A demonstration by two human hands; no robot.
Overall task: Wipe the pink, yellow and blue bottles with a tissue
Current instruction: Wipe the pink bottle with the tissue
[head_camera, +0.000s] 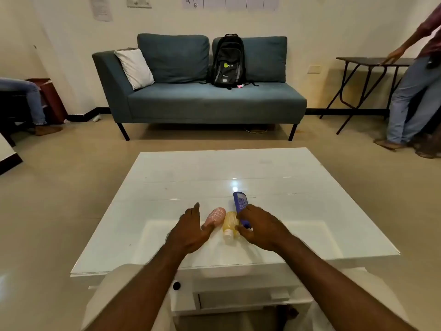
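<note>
Three small bottles lie side by side near the front of the white table [298, 187]. The pink bottle [216, 217] is on the left, the yellow bottle [230, 223] in the middle, the blue bottle [240, 204] on the right. My left hand [189, 229] rests flat with straight fingers, its thumb touching the pink bottle's near end. My right hand [259, 226] curls over the near end of the blue bottle and holds it. No tissue is in view.
A blue sofa [202, 101] with a black backpack [228, 62] and a white cushion [134, 68] stands behind the table. A person [412, 91] leans on a dark folding table [372, 62] at right. Another person's legs [28, 96] are at left.
</note>
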